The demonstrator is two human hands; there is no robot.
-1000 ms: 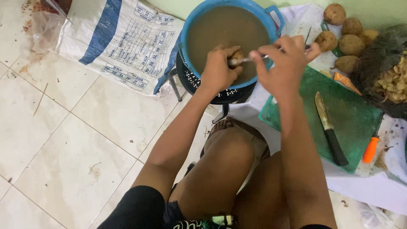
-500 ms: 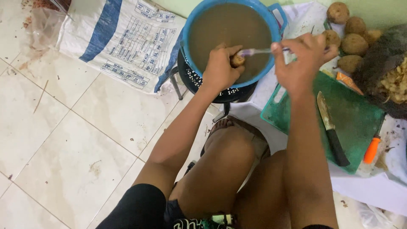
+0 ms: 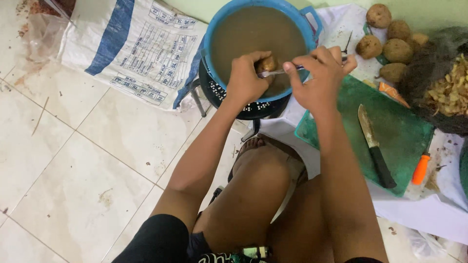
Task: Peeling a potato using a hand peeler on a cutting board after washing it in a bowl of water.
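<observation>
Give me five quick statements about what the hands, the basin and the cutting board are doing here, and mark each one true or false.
1. The left hand holds a small brown potato over the blue basin. True.
2. The right hand holds the black-handled knife. False: that knife lies on the green cutting board; the right hand holds a thin metal tool against the potato.
3. The basin holds murky brown water. True.
4. The heap of unpeeled potatoes lies on the printed sack. False: it lies beyond the cutting board; the sack is on the other side of the basin.
5. The cutting board is red. False: it is green.
</observation>
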